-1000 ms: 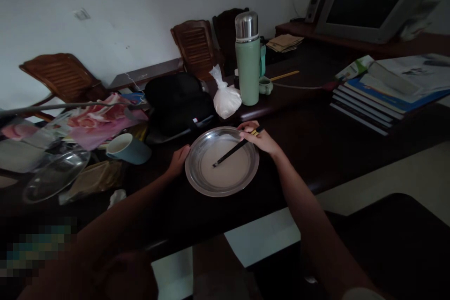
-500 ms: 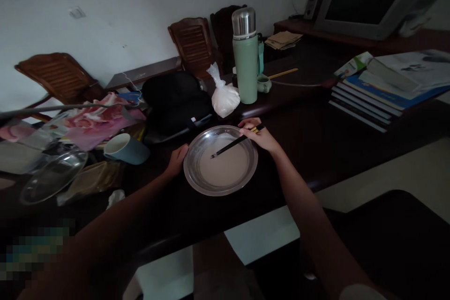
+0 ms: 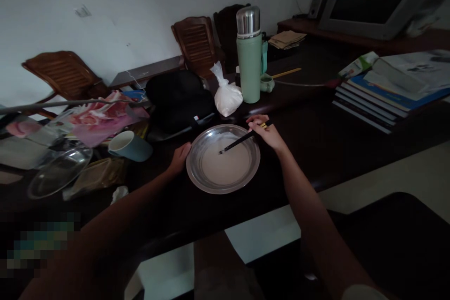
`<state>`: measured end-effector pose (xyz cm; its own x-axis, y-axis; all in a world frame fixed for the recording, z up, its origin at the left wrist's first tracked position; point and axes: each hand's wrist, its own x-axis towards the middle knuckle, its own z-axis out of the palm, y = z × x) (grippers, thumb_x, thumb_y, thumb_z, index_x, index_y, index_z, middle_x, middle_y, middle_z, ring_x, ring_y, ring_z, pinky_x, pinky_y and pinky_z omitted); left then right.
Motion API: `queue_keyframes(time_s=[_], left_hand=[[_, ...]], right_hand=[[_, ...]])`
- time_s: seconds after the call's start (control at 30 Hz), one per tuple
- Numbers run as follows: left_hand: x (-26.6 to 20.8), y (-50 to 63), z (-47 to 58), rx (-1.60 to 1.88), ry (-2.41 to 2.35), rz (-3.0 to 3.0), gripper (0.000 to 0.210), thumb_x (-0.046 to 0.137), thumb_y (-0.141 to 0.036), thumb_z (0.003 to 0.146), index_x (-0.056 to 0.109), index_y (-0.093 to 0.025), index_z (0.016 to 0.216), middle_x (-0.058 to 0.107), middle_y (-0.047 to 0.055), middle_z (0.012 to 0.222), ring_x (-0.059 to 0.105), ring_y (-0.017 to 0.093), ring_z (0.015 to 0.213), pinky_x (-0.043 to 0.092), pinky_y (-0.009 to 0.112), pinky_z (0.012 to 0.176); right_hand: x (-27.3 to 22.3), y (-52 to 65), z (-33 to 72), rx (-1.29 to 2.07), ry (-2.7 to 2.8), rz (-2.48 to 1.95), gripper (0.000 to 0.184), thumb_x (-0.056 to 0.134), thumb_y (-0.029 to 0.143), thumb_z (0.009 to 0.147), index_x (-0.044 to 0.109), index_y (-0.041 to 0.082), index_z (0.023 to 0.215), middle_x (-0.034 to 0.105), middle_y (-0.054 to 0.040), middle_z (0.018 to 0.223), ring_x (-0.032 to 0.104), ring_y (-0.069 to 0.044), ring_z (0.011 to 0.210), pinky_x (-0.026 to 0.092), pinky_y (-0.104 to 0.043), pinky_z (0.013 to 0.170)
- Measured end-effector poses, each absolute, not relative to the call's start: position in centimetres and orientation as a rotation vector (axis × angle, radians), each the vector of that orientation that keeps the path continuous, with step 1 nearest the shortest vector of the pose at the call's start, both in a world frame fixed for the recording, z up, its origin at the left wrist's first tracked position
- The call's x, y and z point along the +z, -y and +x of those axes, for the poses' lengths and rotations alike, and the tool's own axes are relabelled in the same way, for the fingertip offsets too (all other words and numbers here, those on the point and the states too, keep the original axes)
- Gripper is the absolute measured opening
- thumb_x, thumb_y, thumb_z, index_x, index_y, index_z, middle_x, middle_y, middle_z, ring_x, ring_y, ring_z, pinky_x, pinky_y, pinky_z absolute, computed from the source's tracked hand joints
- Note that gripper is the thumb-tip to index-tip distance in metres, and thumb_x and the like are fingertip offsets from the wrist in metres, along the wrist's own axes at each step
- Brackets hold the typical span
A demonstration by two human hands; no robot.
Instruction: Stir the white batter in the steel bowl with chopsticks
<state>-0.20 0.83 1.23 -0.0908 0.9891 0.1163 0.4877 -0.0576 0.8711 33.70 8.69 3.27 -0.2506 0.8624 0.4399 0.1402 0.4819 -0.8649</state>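
A round metal bowl (image 3: 196,161) stands on the dark table, with a pale, off-white mixture (image 3: 227,168) in its bottom. My left hand (image 3: 180,157) is closed on the bowl's left rim; most of its fingers are hidden. Above the far right rim, my right hand (image 3: 267,134) grips black chopsticks (image 3: 239,140) with gold bands near the top. They slant down to the left, and their tips are at the mixture. Behind the bowl sits a knotted clear bag of white powder (image 3: 228,99), beside a green thermos (image 3: 249,68) with a steel cap.
Left of the bowl are a blue mug (image 3: 132,146), a clear lid (image 3: 61,173), a crumpled tissue (image 3: 120,194) and a black case (image 3: 177,103). A small green cup (image 3: 267,83) is by the thermos. Stacked books (image 3: 372,105) lie at the right.
The chopstick tips have moved slightly up and right within the bowl, along with my right hand. My left hand stays on the rim. The whole view has shifted a little.
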Motion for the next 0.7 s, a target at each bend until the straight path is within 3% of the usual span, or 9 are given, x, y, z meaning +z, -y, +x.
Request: queue_keyframes(time_s=[0.7], left_hand=[[1.42,-0.81,-0.09,1.088,-1.642,1.580,0.055,0.051,-0.071,0.083,0.042,-0.022,0.058,0.041,-0.003,0.058,0.040,0.014,0.058,0.035,0.028,0.055]], right_hand=[[3.09,-8.62,33.24,0.863,1.745,-0.852,0.037,0.062,0.056,0.088,0.073,0.027,0.068,0.072,-0.0041,0.098,0.058,-0.025,0.108,0.041,-0.044,0.103]])
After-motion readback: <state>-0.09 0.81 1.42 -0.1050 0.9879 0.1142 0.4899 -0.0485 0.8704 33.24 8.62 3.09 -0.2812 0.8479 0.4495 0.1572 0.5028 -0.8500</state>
